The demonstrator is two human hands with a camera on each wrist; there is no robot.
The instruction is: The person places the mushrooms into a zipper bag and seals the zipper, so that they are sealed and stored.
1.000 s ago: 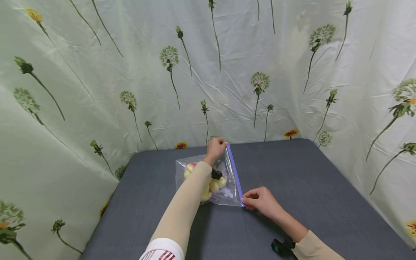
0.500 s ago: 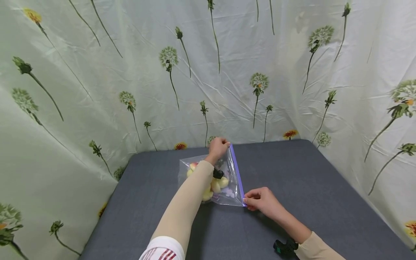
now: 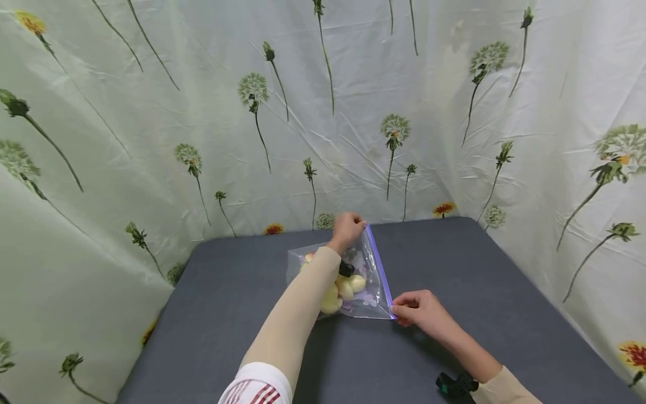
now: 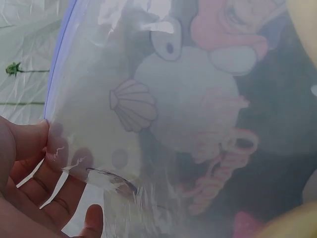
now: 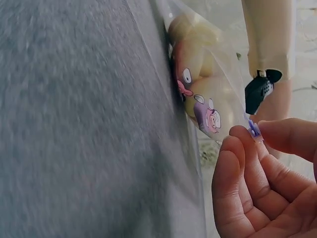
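Observation:
A clear zip bag (image 3: 375,292) with a purple zip strip (image 3: 379,269) and printed cartoon pictures stands at the middle of the table. Several yellow fruits (image 3: 330,300) with red patches lie inside it; their exact kind is unclear. My left hand (image 3: 347,230) pinches the far end of the strip between thumb and fingers (image 4: 54,186). At the near corner, my right hand (image 3: 424,311) pinches the strip's other end, where a small purple slider (image 5: 254,130) shows by the thumb. The left forearm hides part of the bag and fruit.
The dark grey table (image 3: 454,264) reaches back to a pale curtain (image 3: 217,101) printed with dandelions, which also hangs along both sides. A black camera (image 3: 456,384) is strapped to the right wrist, another (image 3: 346,269) to the left.
Both hands and the bag have shifted a little to the right over the table. The head view has turned slightly. Each hand keeps its grip on its end of the strip.

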